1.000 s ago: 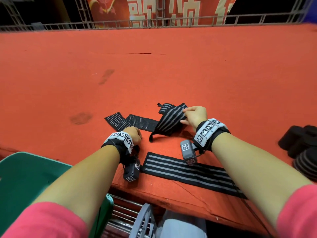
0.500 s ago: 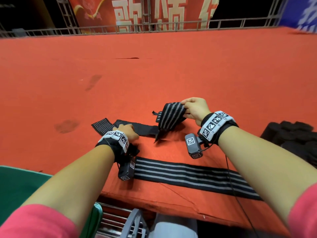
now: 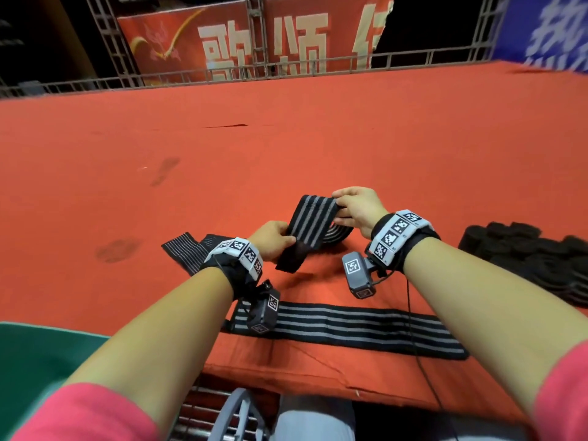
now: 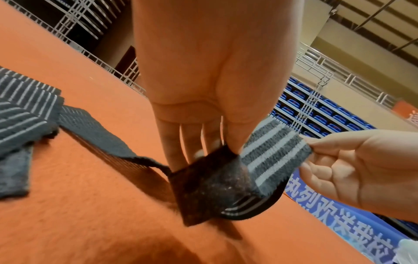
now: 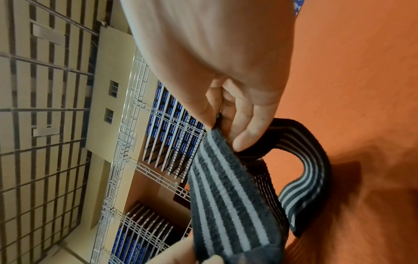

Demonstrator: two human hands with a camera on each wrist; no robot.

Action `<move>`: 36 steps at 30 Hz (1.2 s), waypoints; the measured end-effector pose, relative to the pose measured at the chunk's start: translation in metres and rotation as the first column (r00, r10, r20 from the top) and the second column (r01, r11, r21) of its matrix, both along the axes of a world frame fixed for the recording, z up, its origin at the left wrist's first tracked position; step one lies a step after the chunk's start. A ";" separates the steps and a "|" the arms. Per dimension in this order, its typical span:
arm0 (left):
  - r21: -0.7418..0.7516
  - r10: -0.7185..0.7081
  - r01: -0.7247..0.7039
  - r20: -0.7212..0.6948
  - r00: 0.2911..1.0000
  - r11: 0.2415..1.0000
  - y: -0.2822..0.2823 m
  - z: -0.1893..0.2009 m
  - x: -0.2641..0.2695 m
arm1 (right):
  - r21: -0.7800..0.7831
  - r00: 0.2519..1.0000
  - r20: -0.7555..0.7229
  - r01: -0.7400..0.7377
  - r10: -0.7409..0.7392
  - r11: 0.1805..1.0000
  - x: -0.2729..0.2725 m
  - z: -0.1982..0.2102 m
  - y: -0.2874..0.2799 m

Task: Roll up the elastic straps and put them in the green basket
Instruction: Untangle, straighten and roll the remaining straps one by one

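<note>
A black elastic strap with grey stripes (image 3: 313, 224) is lifted off the red carpet between both hands. My left hand (image 3: 273, 238) pinches its dark velcro end (image 4: 210, 180). My right hand (image 3: 354, 206) pinches the strap's fold higher up (image 5: 217, 141); the rest loops down to the carpet (image 5: 314, 171). The strap's far part trails flat to the left (image 3: 183, 249). A second striped strap (image 3: 350, 329) lies stretched flat near the front edge. A corner of the green basket (image 3: 35, 354) shows at the lower left.
Several rolled black straps (image 3: 528, 249) sit in a pile on the right. The red carpeted platform (image 3: 286, 148) stretches far ahead to a metal railing (image 3: 286, 68). Its front edge drops off just below the flat strap.
My left hand has left the flat part of the strap and taken hold of its velcro end. My right hand has raised the strap off the carpet.
</note>
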State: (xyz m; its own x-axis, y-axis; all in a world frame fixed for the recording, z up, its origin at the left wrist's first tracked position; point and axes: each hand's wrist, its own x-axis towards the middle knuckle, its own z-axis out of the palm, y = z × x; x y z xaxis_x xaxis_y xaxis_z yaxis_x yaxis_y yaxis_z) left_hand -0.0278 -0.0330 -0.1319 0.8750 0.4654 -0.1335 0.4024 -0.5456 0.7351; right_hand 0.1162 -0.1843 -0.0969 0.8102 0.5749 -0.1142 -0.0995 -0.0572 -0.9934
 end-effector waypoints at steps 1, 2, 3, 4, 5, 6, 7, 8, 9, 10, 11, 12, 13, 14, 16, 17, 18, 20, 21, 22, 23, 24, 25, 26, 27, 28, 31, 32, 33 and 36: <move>-0.001 -0.001 0.001 0.022 1.000 1.000 -0.004 0.002 0.002 | -0.011 1.000 0.014 -0.014 0.014 1.000 -0.001 0.002 -0.005; -0.012 -0.005 0.006 0.051 0.999 1.000 -0.010 0.007 0.002 | -0.027 0.999 0.034 -0.032 0.033 0.999 -0.003 0.004 -0.011; -0.026 -0.012 0.014 0.079 0.997 1.000 -0.015 0.012 0.003 | -0.044 0.997 0.056 -0.051 0.054 0.998 -0.005 0.007 -0.016; -0.056 -0.013 0.019 0.102 0.995 0.998 -0.022 0.018 0.003 | -0.061 0.994 0.075 -0.073 0.078 0.995 -0.009 0.010 -0.022; -0.107 -0.008 0.022 0.126 0.992 0.994 -0.031 0.024 0.003 | -0.076 0.990 0.091 -0.098 0.105 0.992 -0.012 0.014 -0.029; -0.141 0.001 0.019 0.138 0.990 0.990 -0.041 0.032 0.002 | -0.091 0.985 0.105 -0.127 0.136 0.988 -0.016 0.019 -0.035; -0.153 0.010 0.013 0.152 0.988 0.988 -0.050 0.038 0.001 | -0.108 0.979 0.118 -0.156 0.169 0.982 -0.020 0.023 -0.042; -0.152 0.018 0.007 0.164 0.986 0.988 -0.059 0.044 0.000 | -0.129 0.970 0.134 -0.183 0.200 0.975 -0.025 0.027 -0.049; -0.151 0.023 0.004 0.180 0.983 0.989 -0.067 0.050 -0.001 | -0.153 0.961 0.155 -0.204 0.228 0.967 -0.030 0.032 -0.056; -0.147 0.033 -0.004 0.196 0.980 0.989 -0.075 0.056 -0.002 | -0.179 0.951 0.179 -0.220 0.251 0.959 -0.035 0.037 -0.064; -0.152 0.042 -0.009 0.211 0.977 0.988 -0.084 0.062 -0.004 | -0.203 0.940 0.205 -0.232 0.273 0.951 -0.041 0.042 -0.072; -0.160 0.051 -0.016 0.222 0.974 0.987 -0.093 0.067 -0.005 | -0.223 0.929 0.229 -0.242 0.292 0.944 -0.046 0.047 -0.081; -0.170 0.059 -0.019 0.236 0.970 0.985 -0.102 0.071 -0.007 | -0.238 0.918 0.248 -0.251 0.309 0.938 -0.052 0.051 -0.090; -0.181 0.066 -0.021 0.250 0.966 0.983 -0.111 0.075 -0.009 | -0.251 0.910 0.262 -0.257 0.321 0.933 -0.058 0.054 -0.100; -0.212 0.083 -0.022 0.282 0.956 0.977 -0.130 0.079 -0.013 | -0.269 0.899 0.275 -0.268 0.341 0.925 -0.068 0.058 -0.121; -0.221 0.089 -0.023 0.295 0.951 0.975 -0.139 0.080 -0.015 | -0.280 0.893 0.280 -0.276 0.353 0.920 -0.072 0.059 -0.131; -0.227 0.091 -0.021 0.302 0.949 0.974 -0.148 0.081 -0.018 | -0.296 0.885 0.284 -0.285 0.368 0.912 -0.076 0.060 -0.140; -0.224 0.083 -0.014 0.303 0.949 0.975 -0.165 0.081 -0.024 | -0.347 0.868 0.287 -0.301 0.406 0.888 -0.086 0.059 -0.158; -0.221 0.080 -0.012 0.302 0.950 0.975 -0.172 0.079 -0.026 | -0.379 0.859 0.290 -0.303 0.423 0.874 -0.090 0.057 -0.166; -0.222 0.079 -0.010 0.303 0.950 0.975 -0.179 0.078 -0.028 | -0.410 0.851 0.293 -0.300 0.436 0.861 -0.094 0.055 -0.173; -0.225 0.075 -0.005 0.303 0.950 0.974 -0.186 0.077 -0.029 | -0.436 0.845 0.298 -0.293 0.444 0.851 -0.097 0.052 -0.178; -0.230 0.071 0.002 0.305 0.950 0.973 -0.192 0.075 -0.030 | -0.454 0.841 0.307 -0.281 0.444 0.846 -0.099 0.050 -0.182; -0.242 0.065 0.012 0.308 0.949 0.970 -0.197 0.074 -0.031 | -0.464 0.839 0.323 -0.263 0.438 0.846 -0.100 0.047 -0.185; -0.258 0.059 0.024 0.309 0.949 0.966 -0.202 0.074 -0.033 | -0.469 0.836 0.343 -0.243 0.429 0.849 -0.100 0.045 -0.188; -0.270 0.051 0.036 0.309 0.950 0.962 -0.205 0.074 -0.034 | -0.468 0.833 0.360 -0.228 0.420 0.854 -0.100 0.043 -0.190; -0.279 0.038 0.051 0.306 0.951 0.959 -0.208 0.074 -0.033 | -0.465 0.834 0.367 -0.219 0.411 0.858 -0.098 0.041 -0.190; -0.288 -0.008 0.084 0.255 0.967 0.954 -0.212 0.075 -0.027 | -0.456 0.842 0.366 -0.209 0.397 0.865 -0.092 0.039 -0.187; -0.311 -0.019 0.098 0.249 0.968 0.945 -0.212 0.075 -0.025 | -0.457 0.837 0.385 -0.192 0.388 0.868 -0.089 0.038 -0.184; -0.341 -0.030 0.118 0.252 0.967 0.933 -0.211 0.076 -0.022 | -0.457 0.834 0.411 -0.160 0.367 0.875 -0.085 0.037 -0.180; -0.349 -0.048 0.136 0.251 0.967 0.927 -0.201 0.074 -0.015 | -0.412 0.853 0.473 -0.007 0.220 0.911 -0.070 0.034 -0.170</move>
